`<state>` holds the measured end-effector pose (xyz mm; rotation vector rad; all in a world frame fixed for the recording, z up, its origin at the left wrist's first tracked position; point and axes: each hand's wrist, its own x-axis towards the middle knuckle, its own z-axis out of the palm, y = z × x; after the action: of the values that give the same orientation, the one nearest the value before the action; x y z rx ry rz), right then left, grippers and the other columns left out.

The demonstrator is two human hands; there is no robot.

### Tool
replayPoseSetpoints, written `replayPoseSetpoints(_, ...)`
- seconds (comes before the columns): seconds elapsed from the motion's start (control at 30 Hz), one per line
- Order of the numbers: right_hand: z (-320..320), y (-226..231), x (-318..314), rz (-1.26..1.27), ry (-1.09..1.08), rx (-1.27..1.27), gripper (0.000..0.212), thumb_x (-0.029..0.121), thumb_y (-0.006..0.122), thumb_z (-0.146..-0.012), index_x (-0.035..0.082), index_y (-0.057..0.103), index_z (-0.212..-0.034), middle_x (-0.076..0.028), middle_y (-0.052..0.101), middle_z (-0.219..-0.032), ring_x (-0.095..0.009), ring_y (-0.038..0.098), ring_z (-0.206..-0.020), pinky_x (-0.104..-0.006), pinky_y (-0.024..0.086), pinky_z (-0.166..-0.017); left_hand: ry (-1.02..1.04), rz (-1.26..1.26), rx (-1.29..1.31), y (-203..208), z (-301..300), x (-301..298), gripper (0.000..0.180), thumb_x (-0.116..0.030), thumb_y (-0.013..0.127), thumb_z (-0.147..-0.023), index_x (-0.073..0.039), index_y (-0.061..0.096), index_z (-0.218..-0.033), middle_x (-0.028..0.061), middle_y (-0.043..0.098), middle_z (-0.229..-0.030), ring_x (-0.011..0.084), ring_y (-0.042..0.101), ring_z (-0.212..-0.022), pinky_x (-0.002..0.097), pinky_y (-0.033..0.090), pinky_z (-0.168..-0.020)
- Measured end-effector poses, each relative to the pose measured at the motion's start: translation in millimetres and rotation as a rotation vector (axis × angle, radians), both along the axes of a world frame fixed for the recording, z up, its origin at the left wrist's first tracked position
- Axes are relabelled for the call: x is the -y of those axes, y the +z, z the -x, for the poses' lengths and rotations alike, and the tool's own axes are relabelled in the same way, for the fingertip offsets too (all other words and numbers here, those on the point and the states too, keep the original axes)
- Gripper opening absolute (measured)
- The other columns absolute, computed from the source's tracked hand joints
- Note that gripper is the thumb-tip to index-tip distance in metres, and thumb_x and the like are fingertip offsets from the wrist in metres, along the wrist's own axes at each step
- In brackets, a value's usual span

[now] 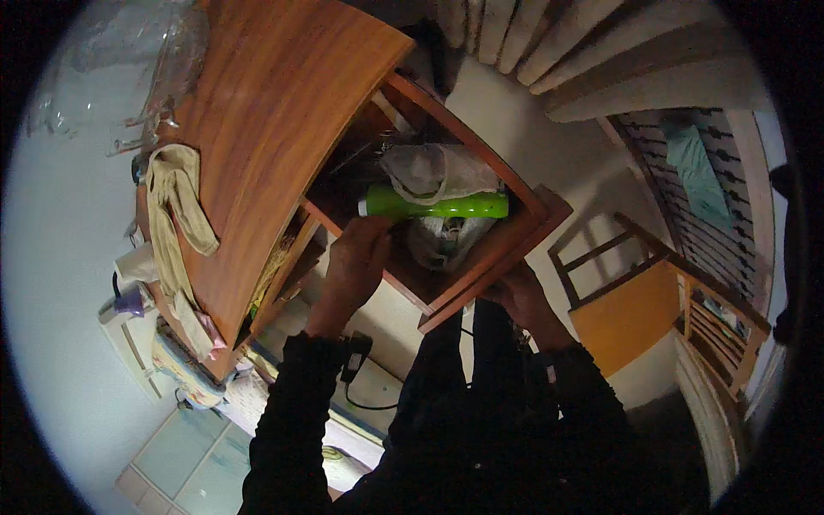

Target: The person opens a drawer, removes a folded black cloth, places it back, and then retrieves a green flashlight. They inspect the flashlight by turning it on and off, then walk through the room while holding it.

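Observation:
A wooden drawer [491, 281] is pulled out from under a brown table. Across its inside lies a bright green tube [468, 205] with a whitish end, its exact kind unclear. Behind the tube is a crumpled translucent bag [433, 163], and in front of it a pale bag [463, 245] with small things I cannot make out. My left hand [356, 257] is closed over the drawer's left wall, its fingertips close to the tube's whitish end. At the drawer's front panel, my right hand [521, 296] holds the outer face from below; the panel partly hides its fingers.
The wooden tabletop [266, 103] rises at the left, with a beige cloth [176, 206] hanging along its edge. A wooden chair [635, 300] stands to the right. Pale curtain folds [549, 43] hang at the top right. A black adapter with a cable [356, 356] is beside my left wrist.

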<state>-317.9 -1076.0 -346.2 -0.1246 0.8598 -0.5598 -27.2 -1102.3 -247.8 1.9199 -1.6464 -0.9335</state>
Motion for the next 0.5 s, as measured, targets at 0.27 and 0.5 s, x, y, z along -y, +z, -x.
replayPoseSetpoints(0.27,8.0,-17.7,-4.9,0.039,0.089,0.052,0.053,0.034,0.06,-0.093,0.014,0.039,-0.137,-0.007,0.048,-0.132,-0.026,0.051,-0.121,-0.0489,0.047,-0.098,0.145,-0.039,0.055,7.1,-22.5,-91.1,0.014,0.001,0.06,-0.085,-0.001,0.064,-0.099,0.0172,0.065,-0.096,0.0291,0.065,-0.082,0.0346,0.053,-0.07)
replayPoseSetpoints(0.5,1.8,-17.2,5.3,0.016,0.12,0.066,0.053,0.031,0.062,-0.092,0.016,0.04,-0.138,-0.005,0.049,-0.133,-0.024,0.048,-0.125,-0.0497,0.045,-0.101,0.305,-0.193,-0.036,-2.8,-12.0,-142.5,0.016,-0.001,0.061,-0.085,-0.002,0.065,-0.1,0.0178,0.066,-0.097,0.0308,0.065,-0.083,0.0369,0.053,-0.071)
